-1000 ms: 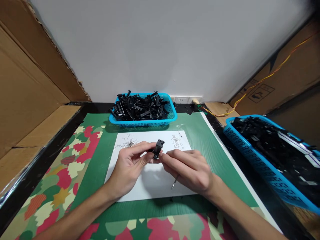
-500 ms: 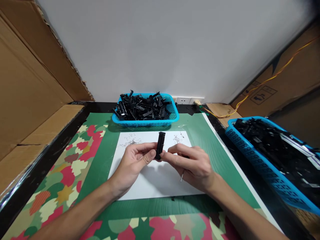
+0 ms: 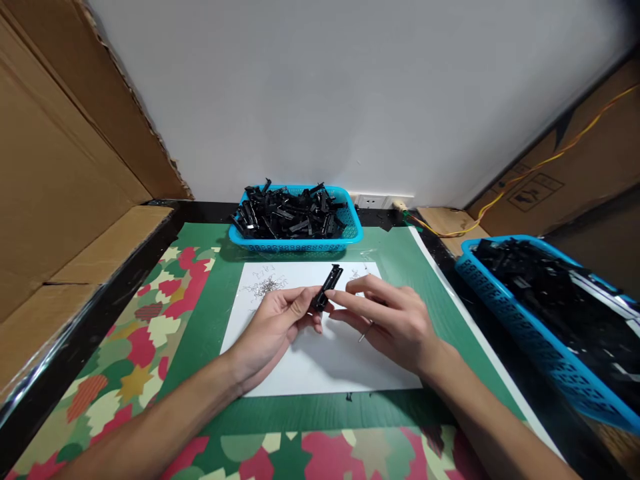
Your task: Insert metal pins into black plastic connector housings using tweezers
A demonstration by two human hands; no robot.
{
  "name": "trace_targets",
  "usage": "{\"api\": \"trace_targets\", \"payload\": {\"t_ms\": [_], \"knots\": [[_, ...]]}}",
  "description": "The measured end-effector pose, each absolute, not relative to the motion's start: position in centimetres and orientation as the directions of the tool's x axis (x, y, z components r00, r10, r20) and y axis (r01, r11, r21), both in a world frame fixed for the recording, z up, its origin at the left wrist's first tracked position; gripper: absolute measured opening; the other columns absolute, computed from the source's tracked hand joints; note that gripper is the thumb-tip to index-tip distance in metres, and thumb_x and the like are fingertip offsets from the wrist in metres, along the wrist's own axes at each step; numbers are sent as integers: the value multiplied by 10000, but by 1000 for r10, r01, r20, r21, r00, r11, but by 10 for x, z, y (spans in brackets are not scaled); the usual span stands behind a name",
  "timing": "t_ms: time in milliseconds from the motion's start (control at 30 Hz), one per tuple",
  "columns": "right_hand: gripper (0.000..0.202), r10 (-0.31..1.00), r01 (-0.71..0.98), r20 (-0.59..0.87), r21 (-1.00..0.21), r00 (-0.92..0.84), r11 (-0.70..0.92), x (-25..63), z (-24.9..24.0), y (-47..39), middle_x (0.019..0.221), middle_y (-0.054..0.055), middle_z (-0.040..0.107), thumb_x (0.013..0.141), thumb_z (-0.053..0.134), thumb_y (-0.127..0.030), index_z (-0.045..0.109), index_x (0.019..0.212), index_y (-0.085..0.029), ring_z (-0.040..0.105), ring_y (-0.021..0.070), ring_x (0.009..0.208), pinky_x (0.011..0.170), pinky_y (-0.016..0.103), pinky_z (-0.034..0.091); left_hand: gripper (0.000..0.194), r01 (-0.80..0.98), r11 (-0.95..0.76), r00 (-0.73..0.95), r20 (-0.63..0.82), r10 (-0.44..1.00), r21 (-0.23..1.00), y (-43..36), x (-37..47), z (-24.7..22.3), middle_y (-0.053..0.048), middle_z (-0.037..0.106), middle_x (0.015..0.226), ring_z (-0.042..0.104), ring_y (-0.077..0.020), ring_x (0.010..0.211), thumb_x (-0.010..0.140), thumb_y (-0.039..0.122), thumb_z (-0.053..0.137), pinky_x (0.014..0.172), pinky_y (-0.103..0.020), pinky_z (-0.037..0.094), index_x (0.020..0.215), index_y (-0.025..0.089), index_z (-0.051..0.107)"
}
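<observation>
A slim black plastic part (image 3: 329,288) is pinched between the thumb and fingers of my left hand (image 3: 280,317), tilted with its top end to the right. My right hand (image 3: 390,317) is beside it, the index fingertip touching the part's face. A thin metal rod (image 3: 367,332) sticks out below the curled fingers of that hand; the rest of it is hidden, so its kind does not show. Under both hands lies a white sheet (image 3: 320,367). On the sheet are a pile of fine small metal pieces (image 3: 267,285) at left and a smaller pile (image 3: 356,274) at right.
Behind the sheet, a blue basket (image 3: 295,245) is heaped with black plastic parts. Another blue basket (image 3: 540,353) with black parts stands at the right. Cardboard (image 3: 60,133) walls the left side. A yellow cable (image 3: 493,203) runs to a wall socket (image 3: 371,201).
The black part has gone from nearly upright to leaning right, turned in my left hand. My right index finger has moved up along it. The view has shifted slightly.
</observation>
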State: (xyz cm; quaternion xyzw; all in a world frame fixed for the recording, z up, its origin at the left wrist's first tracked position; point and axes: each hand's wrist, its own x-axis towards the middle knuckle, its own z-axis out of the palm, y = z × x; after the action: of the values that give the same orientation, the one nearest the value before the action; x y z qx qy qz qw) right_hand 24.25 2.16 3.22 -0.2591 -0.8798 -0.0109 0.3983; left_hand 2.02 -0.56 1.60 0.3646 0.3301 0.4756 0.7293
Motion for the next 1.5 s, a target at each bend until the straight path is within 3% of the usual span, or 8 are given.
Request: {"api": "trace_targets", "payload": {"t_ms": [267, 500, 700, 800, 1000, 1133, 1300, 1500], "knots": [[144, 504, 391, 705, -335, -499, 857, 237, 30, 23, 964, 56, 686, 1010, 711, -165, 773, 1135, -203, 579, 84, 614, 562, 241, 446, 406, -416, 249, 311, -121, 943, 874, -4, 19, 10, -58, 673, 800, 549, -101, 699, 999, 485, 710, 646, -211, 469, 1114, 118, 837], [152, 469, 455, 730, -242, -496, 857, 235, 26, 24, 932, 48, 718, 988, 687, -79, 770, 1046, -192, 641, 99, 662, 566, 241, 444, 474, -382, 290, 344, -156, 926, 878, -4, 20, 8, -24, 617, 758, 470, -73, 607, 1004, 553, 673, 554, -201, 390, 1110, 113, 816], [241, 515, 511, 646, -217, -564, 832, 242, 17, 26, 966, 39, 735, 1007, 606, -51, 760, 1088, -218, 678, 108, 725, 581, 243, 422, 477, 63, -76, 246, 59, 967, 995, -4, 12, 11, -88, 742, 1047, 652, -182, 909, 1094, 538, 491, 867, -343, 530, 1302, 202, 759], [250, 557, 535, 585, -234, -589, 811, 248, 12, 30, 1006, 39, 735, 1023, 583, -73, 762, 1092, -233, 657, 99, 696, 588, 241, 422, 431, 322, -349, 238, 281, 930, 880, -4, 5, 12, -82, 698, 1327, 637, -236, 1169, 1022, 439, 673, 1004, -396, 528, 1423, 279, 668], [271, 581, 524, 516, -269, -630, 808, 251, 3, 36, 1009, 38, 721, 1008, 585, -73, 766, 1113, -245, 640, 114, 713, 595, 249, 421, 202, 482, -566, 269, 502, 822, 669, -2, 1, 4, -58, 786, 1072, 714, -223, 1022, 943, 272, 796, 914, -382, 572, 1135, 220, 763], [237, 611, 494, 456, -360, -647, 792, 249, 7, 36, 1017, 46, 699, 1036, 579, -115, 750, 1136, -247, 645, 138, 755, 636, 264, 463, 158, 501, -629, 303, 560, 771, 595, -3, 0, 0, -60, 805, 1042, 728, -214, 960, 959, 229, 776, 864, -376, 579, 1114, 201, 778], [263, 656, 449, 351, -513, -668, 732, 248, 23, 36, 1223, 113, 643, 1081, 563, -238, 655, 1327, -226, 660, 228, 1075, 933, 382, 560, 111, 534, -615, 290, 557, 778, 580, -2, 1, -4, -51, 805, 967, 729, -211, 883, 957, 190, 762, 809, -377, 576, 1067, 186, 778], [317, 626, 513, 354, -366, -695, 776, 249, 22, 38, 1170, 131, 660, 1102, 454, -159, 685, 1310, -222, 655, 252, 1062, 872, 409, 568, 94, 605, -600, 346, 506, 790, 523, -2, 0, -5, -64, 773, 927, 692, -228, 879, 960, 128, 711, 799, -388, 554, 1016, 162, 779]]}}
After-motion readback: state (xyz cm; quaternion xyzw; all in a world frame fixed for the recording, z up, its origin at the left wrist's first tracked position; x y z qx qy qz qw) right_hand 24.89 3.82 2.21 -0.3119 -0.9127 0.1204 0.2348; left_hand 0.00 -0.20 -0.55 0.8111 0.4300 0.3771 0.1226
